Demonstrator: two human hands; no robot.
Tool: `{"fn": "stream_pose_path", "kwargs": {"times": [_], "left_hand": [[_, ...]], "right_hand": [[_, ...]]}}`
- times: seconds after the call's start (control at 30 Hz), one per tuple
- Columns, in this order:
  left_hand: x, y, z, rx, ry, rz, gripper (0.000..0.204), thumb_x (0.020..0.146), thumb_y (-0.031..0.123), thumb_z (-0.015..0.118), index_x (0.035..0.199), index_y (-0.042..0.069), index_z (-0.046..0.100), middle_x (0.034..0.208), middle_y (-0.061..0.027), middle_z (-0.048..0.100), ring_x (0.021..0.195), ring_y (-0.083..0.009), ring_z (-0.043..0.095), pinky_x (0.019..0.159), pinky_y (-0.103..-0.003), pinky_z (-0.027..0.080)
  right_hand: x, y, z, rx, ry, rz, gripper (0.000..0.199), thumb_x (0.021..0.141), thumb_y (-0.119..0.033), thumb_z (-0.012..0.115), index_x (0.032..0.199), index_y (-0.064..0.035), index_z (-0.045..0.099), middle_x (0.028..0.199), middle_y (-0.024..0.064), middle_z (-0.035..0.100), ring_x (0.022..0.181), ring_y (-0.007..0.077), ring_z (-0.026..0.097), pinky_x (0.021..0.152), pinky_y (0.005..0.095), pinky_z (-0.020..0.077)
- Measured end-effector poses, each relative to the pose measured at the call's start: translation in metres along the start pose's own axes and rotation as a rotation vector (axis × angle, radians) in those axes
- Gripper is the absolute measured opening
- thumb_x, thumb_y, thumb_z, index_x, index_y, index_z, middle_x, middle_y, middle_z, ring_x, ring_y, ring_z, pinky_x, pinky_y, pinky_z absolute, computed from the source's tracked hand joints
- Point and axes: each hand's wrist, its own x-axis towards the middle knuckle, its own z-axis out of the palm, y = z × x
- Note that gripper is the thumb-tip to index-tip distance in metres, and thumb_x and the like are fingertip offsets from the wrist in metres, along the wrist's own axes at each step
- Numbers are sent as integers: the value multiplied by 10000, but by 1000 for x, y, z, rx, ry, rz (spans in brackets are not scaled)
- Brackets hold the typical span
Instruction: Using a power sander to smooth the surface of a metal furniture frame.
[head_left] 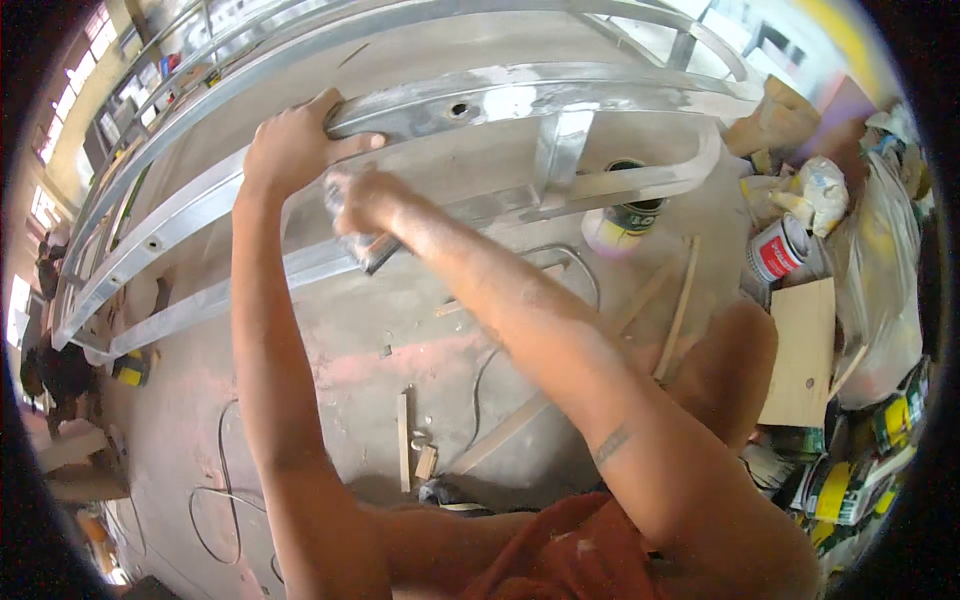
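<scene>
Over at the far left, bright windows (75, 90) along a wall, then straight into the metal frame (200, 203), silvery and bare, stretched across the upper half of the view: long axis on a slant, low end at left, climbing to the upper right and finishing there in a rounded corner. Below that low end, on the floor, a yellow-and-dark can (132, 368), and a little along, a thin cable (235, 500) in loops. Left hand (290, 145) next, clamped over the upper rail (410, 120), thumb apart on the near side, fingers bent over the far edge. And right beside it the right hand (365, 200), forearm slanting in from the lower right, closed around a small grey block (378, 252), tilted, dark edge downward, too blurred to name; just under the upper rail, but cannot tell if touching metal. Further right, a round hole (459, 109) in the rail, whitish smears past it, then a short upright (563, 150) down to the lower rail. Beyond, an open can (635, 215) on the floor, a wooden strip (678, 310), a red-and-white can (778, 250), a pale board (800, 350) and, at the edge, a translucent plastic bag (880, 290).
</scene>
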Motion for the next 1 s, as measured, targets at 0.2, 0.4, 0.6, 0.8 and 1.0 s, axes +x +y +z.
{"fn": "stream_pose_path", "kwargs": {"times": [0.2,0.4,0.6,0.8,1.0], "left_hand": [[6,14,-5,10,-15,-15,819,704,800,738,1108,89,701,878,-151,752,899,-361,731,807,-466,548],[2,3,-6,-12,-23,14,817,692,782,761,1106,80,701,881,-162,749,910,-365,724,808,-467,540],[2,4,-9,-13,0,29,817,686,778,766,1098,75,703,876,-160,748,908,-370,722,806,-478,535],[5,7,-5,-43,-29,16,792,711,730,779,1119,56,689,864,-180,738,911,-387,718,807,-483,531],[9,9,-7,-29,-81,-23,773,751,638,803,1205,29,656,937,-234,731,922,-418,708,808,-492,523]], "right_hand": [[-40,-3,-42,-39,-220,48,860,712,-287,854,1478,-221,468,1361,265,573,1220,414,630,977,495,559],[-106,53,-70,-81,-230,-5,736,755,-280,786,1411,-187,467,1139,265,633,981,449,700,774,526,585],[-207,118,-150,88,-488,51,776,756,-371,823,1387,-97,465,1140,204,684,977,337,705,700,464,591],[-265,192,-169,-40,-560,259,810,722,-359,855,1382,-72,483,1168,221,691,1063,373,686,863,468,564],[-304,238,-193,-130,-526,320,783,708,-318,855,1353,-53,499,1150,241,696,1077,408,681,928,479,533]]}}
